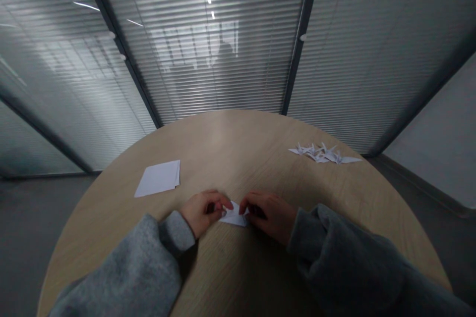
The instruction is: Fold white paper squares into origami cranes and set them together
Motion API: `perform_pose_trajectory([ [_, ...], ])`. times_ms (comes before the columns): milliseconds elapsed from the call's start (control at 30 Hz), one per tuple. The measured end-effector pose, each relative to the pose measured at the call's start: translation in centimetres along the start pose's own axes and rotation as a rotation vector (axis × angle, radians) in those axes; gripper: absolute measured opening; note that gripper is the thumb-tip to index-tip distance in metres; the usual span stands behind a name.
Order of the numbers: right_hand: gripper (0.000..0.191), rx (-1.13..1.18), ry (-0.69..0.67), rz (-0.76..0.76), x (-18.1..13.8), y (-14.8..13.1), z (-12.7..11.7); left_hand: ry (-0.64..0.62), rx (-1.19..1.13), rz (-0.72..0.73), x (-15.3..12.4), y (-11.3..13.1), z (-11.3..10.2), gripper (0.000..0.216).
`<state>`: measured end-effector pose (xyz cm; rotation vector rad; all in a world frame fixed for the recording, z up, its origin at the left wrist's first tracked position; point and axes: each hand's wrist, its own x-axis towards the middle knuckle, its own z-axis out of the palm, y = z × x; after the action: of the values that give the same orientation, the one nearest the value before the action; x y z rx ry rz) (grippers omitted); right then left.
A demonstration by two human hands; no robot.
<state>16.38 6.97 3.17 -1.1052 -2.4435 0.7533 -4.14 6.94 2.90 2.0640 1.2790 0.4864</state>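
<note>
A small folded piece of white paper (234, 216) lies on the table in front of me, between my two hands. My left hand (204, 209) grips its left edge, with the thumb and index finger curled round it. At the right edge, my right hand (269, 213) pinches the paper between thumb and fingers. The folds under my fingertips are partly hidden. Both wrists come out of grey sleeves and sit close to the tabletop.
White paper sheets (158, 178) lie stacked at the left of the round wooden table (230, 143). Several folded paper cranes (323, 153) are grouped near its right edge. Glass panels with blinds (223, 69) stand behind the far edge.
</note>
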Motion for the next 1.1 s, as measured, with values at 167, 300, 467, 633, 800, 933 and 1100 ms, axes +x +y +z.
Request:
perform_pose_trajectory([
  [167, 0.027, 0.004, 0.046, -0.05, -0.08, -0.02, 0.13, -0.02, -0.032, -0.008, -0.01, -0.19, -0.13, 0.025],
  [300, 0.028, 0.035, 0.023, -0.103, -0.1, 0.13, 0.4, -0.031, -0.055, 0.003, 0.05, -0.34, -0.05, 0.025],
  [467, 0.032, 0.035, -0.002, -0.173, -0.19, 0.62, 0.79, -0.025, -0.054, -0.01, 0.0, -0.43, -0.02, 0.024],
  [633, 0.038, -0.055, -0.037, -0.209, -0.32, 0.73, 0.75, -0.043, -0.087, 0.012, -0.02, -0.44, -0.18, 0.024],
  [800, 0.034, -0.097, -0.061, -0.211, -0.39, 0.4, 0.45, -0.099, -0.129, 0.029, -0.09, -0.45, -0.48, 0.026],
  [933, 0.027, -0.087, -0.069, -0.211, -0.37, 0.27, 0.37, -0.143, -0.162, 0.047, -0.14, -0.48, -0.67, 0.031],
  [1100, 0.023, -0.094, -0.07, -0.197, -0.29, 0.28, 0.33, -0.164, -0.16, 0.065, -0.07, -0.55, -0.88, 0.033],
])
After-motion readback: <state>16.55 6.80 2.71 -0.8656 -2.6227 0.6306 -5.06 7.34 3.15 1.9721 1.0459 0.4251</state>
